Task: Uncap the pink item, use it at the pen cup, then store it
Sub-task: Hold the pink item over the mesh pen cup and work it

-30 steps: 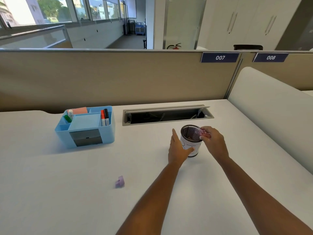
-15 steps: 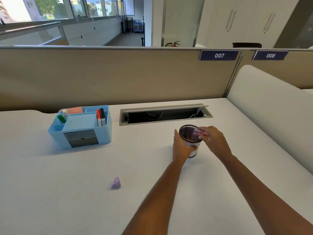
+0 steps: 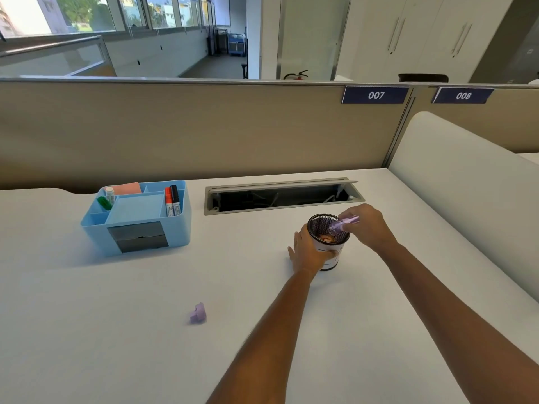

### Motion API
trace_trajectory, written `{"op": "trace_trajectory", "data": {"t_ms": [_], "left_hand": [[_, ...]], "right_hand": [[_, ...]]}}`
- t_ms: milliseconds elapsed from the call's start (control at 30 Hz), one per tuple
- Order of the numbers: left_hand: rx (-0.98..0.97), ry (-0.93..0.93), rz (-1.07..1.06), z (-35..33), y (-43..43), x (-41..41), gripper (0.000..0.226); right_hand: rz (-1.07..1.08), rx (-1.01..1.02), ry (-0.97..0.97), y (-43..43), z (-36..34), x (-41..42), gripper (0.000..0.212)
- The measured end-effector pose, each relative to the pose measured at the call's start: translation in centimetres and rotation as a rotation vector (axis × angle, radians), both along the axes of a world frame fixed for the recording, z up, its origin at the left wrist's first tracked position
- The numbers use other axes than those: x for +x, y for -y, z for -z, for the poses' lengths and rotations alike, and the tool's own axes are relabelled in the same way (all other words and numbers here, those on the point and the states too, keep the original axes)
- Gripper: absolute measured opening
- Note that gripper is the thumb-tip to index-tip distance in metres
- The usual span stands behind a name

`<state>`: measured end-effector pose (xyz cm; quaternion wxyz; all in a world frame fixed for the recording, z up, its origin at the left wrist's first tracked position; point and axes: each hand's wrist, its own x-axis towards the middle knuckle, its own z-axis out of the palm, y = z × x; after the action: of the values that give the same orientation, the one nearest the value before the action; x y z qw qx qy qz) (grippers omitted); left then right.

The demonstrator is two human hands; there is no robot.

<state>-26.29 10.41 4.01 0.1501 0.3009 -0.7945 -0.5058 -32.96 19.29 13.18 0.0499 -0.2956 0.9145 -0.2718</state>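
Observation:
A black mesh pen cup (image 3: 320, 225) with a white band around it stands on the white desk, right of centre. My left hand (image 3: 309, 252) is wrapped around its near left side. My right hand (image 3: 367, 225) grips a pink-purple translucent marker (image 3: 342, 225), uncapped, and holds it tilted over the cup's right rim, tip pointing into the opening. The marker's pink cap (image 3: 198, 314) lies loose on the desk at the near left.
A light-blue desk organiser (image 3: 140, 225) at the left holds red and black markers (image 3: 171, 201), a green item, a small white bottle and pink notes. An open cable tray slot (image 3: 280, 196) runs behind the cup. A beige partition stands at the back, a white divider at the right.
My right hand has tilted the marker further over the cup's rim, and my left hand has closed more fully around the cup. The cap has stayed where it was.

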Motion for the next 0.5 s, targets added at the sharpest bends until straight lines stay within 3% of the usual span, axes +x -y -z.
{"op": "trace_trajectory", "data": {"t_ms": [367,500], "left_hand": [[-0.021,0.039,0.009,-0.3,-0.2,0.2,0.084],[-0.005,0.037,0.008,-0.4,-0.4,0.5,0.084]], "right_hand": [[0.039,-0.035,0.045,-0.2,0.7,0.5,0.029],[0.058,-0.202,0.1,-0.5,0.7,1.0,0.031]]}}
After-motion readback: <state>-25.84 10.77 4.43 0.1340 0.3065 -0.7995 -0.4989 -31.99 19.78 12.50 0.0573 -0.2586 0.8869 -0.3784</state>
